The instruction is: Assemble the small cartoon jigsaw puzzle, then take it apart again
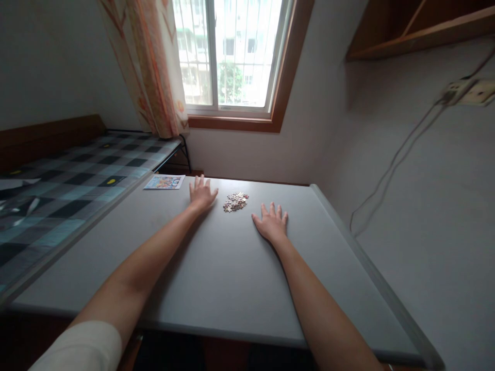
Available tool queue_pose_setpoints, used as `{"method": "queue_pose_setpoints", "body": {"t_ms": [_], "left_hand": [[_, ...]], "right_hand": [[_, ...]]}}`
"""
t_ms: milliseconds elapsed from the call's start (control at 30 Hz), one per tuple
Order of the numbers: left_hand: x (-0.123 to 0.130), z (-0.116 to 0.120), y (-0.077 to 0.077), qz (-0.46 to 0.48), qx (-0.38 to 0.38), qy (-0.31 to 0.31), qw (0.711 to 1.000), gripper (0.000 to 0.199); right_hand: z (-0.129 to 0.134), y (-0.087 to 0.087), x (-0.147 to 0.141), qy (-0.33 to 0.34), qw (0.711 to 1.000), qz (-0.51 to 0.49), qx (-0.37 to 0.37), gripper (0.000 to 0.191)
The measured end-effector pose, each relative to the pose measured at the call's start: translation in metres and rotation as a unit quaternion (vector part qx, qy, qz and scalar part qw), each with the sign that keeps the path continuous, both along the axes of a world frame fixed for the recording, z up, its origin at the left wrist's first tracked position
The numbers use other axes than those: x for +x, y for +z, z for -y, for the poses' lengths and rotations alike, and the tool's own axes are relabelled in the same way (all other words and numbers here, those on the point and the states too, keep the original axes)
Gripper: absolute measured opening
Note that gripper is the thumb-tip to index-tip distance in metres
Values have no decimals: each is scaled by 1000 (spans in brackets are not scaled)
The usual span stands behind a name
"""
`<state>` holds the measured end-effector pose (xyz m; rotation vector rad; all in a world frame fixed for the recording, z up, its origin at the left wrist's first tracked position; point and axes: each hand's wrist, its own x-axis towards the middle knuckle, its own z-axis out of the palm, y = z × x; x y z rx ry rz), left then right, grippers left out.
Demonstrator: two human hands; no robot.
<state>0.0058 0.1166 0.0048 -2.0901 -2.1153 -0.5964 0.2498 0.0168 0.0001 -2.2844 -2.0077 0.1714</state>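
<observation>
A small heap of jigsaw puzzle pieces (235,202) lies on the grey table (228,278), toward its far side. Just left of the heap is my left hand (201,194), its fingers spread and nothing in it. My right hand (271,221) rests palm down to the right of the pieces and a little nearer to me, fingers apart, holding nothing. Neither hand touches the heap. A colourful printed sheet (165,182) lies flat at the table's far left corner, left of my left hand.
A bed with a checked cover (77,180) adjoins the table's left side. Behind the table are a window (232,56) and a patterned curtain (157,72). A cable (390,165) hangs down the right wall from a socket (458,91), below a wooden shelf (425,41).
</observation>
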Motion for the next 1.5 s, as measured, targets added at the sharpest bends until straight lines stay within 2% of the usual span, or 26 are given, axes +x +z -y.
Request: {"method": "queue_pose_setpoints", "body": {"t_ms": [67,167,233,267,367,433,500,700,833,933,1067,1267,1400,1500], "left_hand": [[-33,-2,4,-22,-23,86,996,70],[-74,-1,7,-22,-87,132,987,77],[-90,1,8,-9,-150,108,983,81],[-96,4,8,-19,-154,88,984,82],[-105,13,5,-52,-117,4,992,79],[-109,22,2,-45,-104,-70,991,70],[-113,31,-2,-30,-99,-109,989,61],[-106,55,-10,-12,-29,-62,998,54],[-92,65,-8,-38,42,-61,997,49],[-83,72,-8,-48,28,-105,993,46],[-73,80,-11,-64,-24,-145,987,48],[-62,86,-7,-46,32,-164,985,45],[-56,88,-5,-23,62,-183,981,33],[-55,89,-5,-38,39,-160,986,38]], "right_hand": [[0,0,0,-1,1000,-1,0,70],[0,0,0,-1,1000,-1,0,70],[0,0,0,0,1000,-1,2,69],[0,0,0,0,1000,-2,3,69],[-1,-1,0,1,1000,-2,7,69],[-1,0,0,1,1000,-3,6,69],[-1,0,0,0,1000,-7,7,69],[0,0,1,-2,1000,-20,17,68],[1,-1,1,2,998,-42,52,63],[1,-3,-4,30,992,-66,99,56],[1,-8,-14,123,970,-115,174,49],[6,-8,-29,233,944,-101,213,45],[-2,-3,-40,241,938,-86,232,40],[-12,-2,-46,225,940,-86,242,39]]}}
